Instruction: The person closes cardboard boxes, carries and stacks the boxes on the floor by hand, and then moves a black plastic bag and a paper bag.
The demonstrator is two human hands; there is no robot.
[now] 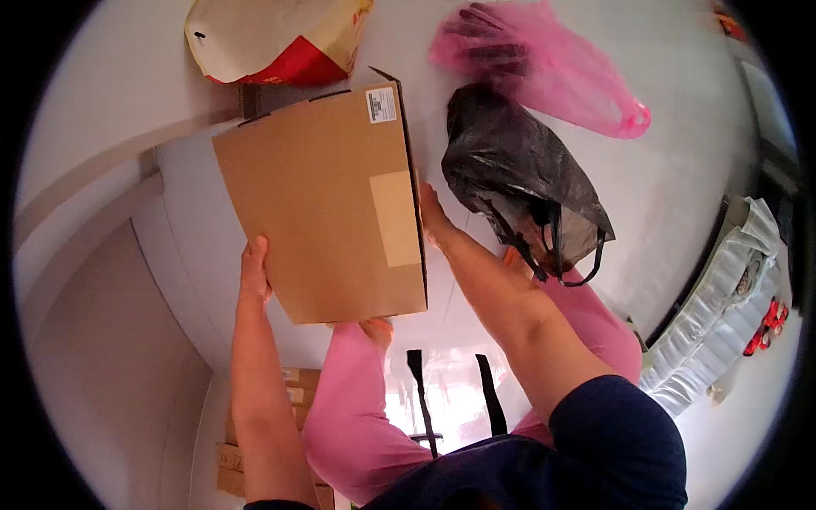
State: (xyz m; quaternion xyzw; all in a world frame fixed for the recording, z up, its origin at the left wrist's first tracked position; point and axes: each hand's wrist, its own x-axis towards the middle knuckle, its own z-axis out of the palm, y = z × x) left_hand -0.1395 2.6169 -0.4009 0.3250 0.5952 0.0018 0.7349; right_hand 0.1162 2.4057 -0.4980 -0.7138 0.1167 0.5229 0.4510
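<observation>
Head view: left hand (255, 269) and right hand (434, 218) are holding the cardboard box (314, 204) by opposite sides, its long axis pointing forward.

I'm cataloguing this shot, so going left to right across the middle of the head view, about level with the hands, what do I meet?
Left hand, cardboard box, right hand, black plastic bag, silvery quilted item.

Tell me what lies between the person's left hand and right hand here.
The cardboard box lies between the left hand and the right hand, one at each side, as the head view shows.
</observation>
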